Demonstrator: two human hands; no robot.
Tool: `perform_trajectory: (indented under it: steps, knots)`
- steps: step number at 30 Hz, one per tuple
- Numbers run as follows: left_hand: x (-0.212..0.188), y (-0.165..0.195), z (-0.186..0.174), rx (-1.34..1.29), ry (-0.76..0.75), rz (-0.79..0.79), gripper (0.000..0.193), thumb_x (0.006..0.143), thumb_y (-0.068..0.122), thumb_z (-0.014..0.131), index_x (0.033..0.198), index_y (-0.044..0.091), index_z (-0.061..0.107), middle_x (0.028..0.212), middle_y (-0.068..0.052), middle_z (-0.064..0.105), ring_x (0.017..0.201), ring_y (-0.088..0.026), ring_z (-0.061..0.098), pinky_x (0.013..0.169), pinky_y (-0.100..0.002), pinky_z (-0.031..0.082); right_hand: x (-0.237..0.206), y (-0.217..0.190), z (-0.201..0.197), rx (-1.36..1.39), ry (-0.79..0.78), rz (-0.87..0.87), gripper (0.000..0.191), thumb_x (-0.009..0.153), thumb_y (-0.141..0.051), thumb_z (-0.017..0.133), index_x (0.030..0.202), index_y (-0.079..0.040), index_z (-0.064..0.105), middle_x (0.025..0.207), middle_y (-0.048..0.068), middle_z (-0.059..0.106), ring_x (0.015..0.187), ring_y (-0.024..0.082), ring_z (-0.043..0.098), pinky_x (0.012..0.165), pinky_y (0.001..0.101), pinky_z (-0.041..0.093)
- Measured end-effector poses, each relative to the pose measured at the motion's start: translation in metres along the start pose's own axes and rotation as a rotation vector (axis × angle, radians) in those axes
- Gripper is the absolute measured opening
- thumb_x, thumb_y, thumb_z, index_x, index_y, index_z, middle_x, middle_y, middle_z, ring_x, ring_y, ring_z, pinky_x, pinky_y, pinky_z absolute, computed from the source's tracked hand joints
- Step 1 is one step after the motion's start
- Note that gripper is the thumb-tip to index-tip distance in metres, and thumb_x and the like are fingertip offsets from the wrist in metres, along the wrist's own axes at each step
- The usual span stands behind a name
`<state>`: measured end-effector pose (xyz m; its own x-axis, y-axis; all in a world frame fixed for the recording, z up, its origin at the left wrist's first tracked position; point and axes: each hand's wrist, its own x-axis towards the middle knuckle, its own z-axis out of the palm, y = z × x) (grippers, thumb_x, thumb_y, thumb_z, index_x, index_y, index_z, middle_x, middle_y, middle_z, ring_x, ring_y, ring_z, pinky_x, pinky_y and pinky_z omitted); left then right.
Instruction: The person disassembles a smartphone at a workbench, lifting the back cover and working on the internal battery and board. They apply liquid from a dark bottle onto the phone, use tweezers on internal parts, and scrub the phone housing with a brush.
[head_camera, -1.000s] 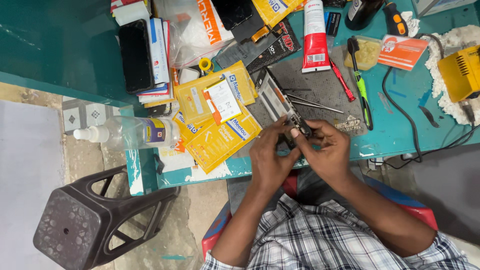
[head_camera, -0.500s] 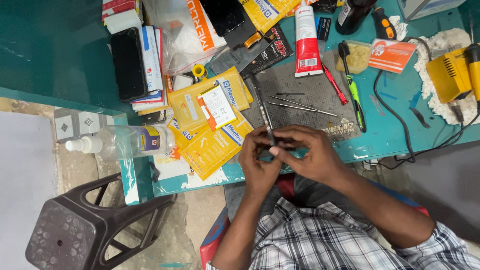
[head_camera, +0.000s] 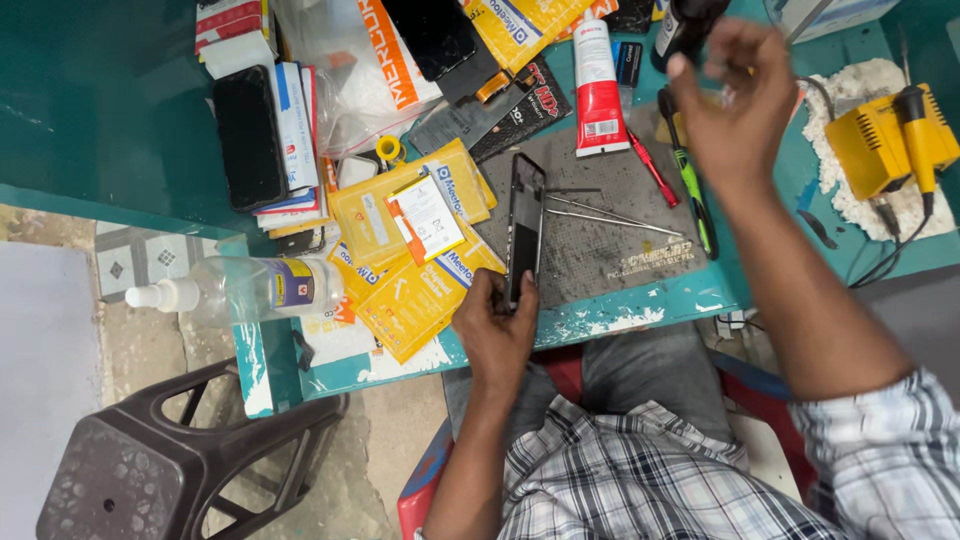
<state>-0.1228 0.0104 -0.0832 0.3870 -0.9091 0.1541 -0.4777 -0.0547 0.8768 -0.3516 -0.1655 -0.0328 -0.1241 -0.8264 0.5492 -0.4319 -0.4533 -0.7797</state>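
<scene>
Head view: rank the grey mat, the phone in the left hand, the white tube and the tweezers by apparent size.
1. Grey mat, clearly largest.
2. Phone, held by the left hand.
3. White tube, close to the phone in length but wider, so this order is unsure.
4. Tweezers, thinnest.

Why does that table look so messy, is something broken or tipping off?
The bottle lies on its side at the table corner, its nozzle poking past the edge. The table's paint is chipped white along the front. The left hand holds an opened phone on the mat; yellow packets are heaped crookedly.
</scene>
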Motion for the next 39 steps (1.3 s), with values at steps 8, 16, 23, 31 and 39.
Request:
perform_trajectory:
  steps: [8,16,23,31,39]
  knots:
    - [0.016,0.023,-0.022,-0.755,0.177,-0.182,0.054,0.082,-0.004,0.081,0.121,0.006,0.045,0.098,-0.013,0.075,0.089,-0.013,0.072,0.081,-0.024,0.058,0.052,0.004,0.002,-0.328,-0.114,-0.166,0.073,0.086,-0.013,0.099,0.132,-0.002,0.043,0.122,0.013,0.067,0.111,0.033,0.069,0.095,0.0401,0.056]
    - [0.018,0.069,-0.075,-0.655,0.215,-0.074,0.057,0.087,-0.009,0.08,0.138,-0.005,0.056,0.11,-0.017,0.077,0.1,-0.014,0.071,0.092,-0.024,0.055,0.021,-0.019,-0.002,0.775,-0.038,0.146,0.074,0.094,-0.007,0.086,0.149,-0.006,0.037,0.128,0.014,0.06,0.107,0.027,0.068,0.099,0.0402,0.06]
    - [0.016,0.08,-0.077,-0.719,0.226,0.007,0.055,0.088,-0.011,0.079,0.138,-0.007,0.056,0.116,-0.019,0.075,0.105,-0.015,0.072,0.097,-0.026,0.057,-0.043,-0.105,-0.045,-0.021,-0.296,-0.384,0.066,0.091,-0.025,0.087,0.135,-0.012,0.039,0.12,0.017,0.053,0.1,0.027,0.064,0.086,0.0375,0.055]
    - [0.017,0.082,-0.072,-0.763,0.208,0.029,0.055,0.089,-0.012,0.078,0.139,-0.008,0.055,0.123,-0.02,0.073,0.112,-0.017,0.07,0.103,-0.029,0.056,-0.059,-0.134,-0.062,-0.444,-0.427,-0.938,0.039,0.078,-0.023,0.083,0.114,-0.012,0.072,0.113,0.007,0.065,0.104,0.03,0.062,0.095,0.0518,0.053]
    - [0.016,0.082,-0.071,-0.767,0.197,0.034,0.055,0.09,-0.013,0.077,0.14,-0.009,0.055,0.125,-0.021,0.072,0.113,-0.017,0.07,0.104,-0.029,0.056,-0.072,-0.132,-0.063,-0.533,-0.393,-0.981,0.027,0.088,-0.014,0.079,0.114,-0.023,0.076,0.115,-0.001,0.067,0.109,0.024,0.062,0.102,0.0474,0.049]
